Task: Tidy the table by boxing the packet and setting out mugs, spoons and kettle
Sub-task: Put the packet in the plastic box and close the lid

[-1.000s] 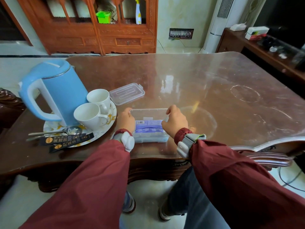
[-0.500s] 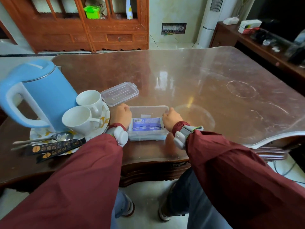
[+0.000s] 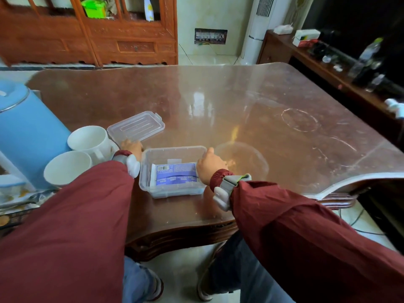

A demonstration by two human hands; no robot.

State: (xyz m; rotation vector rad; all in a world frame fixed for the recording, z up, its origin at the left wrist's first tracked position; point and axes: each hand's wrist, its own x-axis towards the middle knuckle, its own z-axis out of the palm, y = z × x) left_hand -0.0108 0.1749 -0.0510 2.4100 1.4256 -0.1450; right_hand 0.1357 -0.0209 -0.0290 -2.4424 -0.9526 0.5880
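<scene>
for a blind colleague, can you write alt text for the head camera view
A person in red sleeves reaches their left hand to a clear lid while their right hand rests on the edge of an open clear box holding a blue packet. Two white mugs and a blue kettle stand to the left on the brown table.

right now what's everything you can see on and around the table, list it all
box: 1, clear plastic, near table edge, open
packet: 1, blue and white, inside the box
lid: 1, clear, on the table behind the box
mugs: 2, white, left of the box
kettle: 1, light blue, far left
spoons: count unclear, metal, left edge
table: 1, brown, glossy
cabinet: 1, reddish wood, behind
left hand: at the lid's near edge
right hand: on the box's right rim
</scene>
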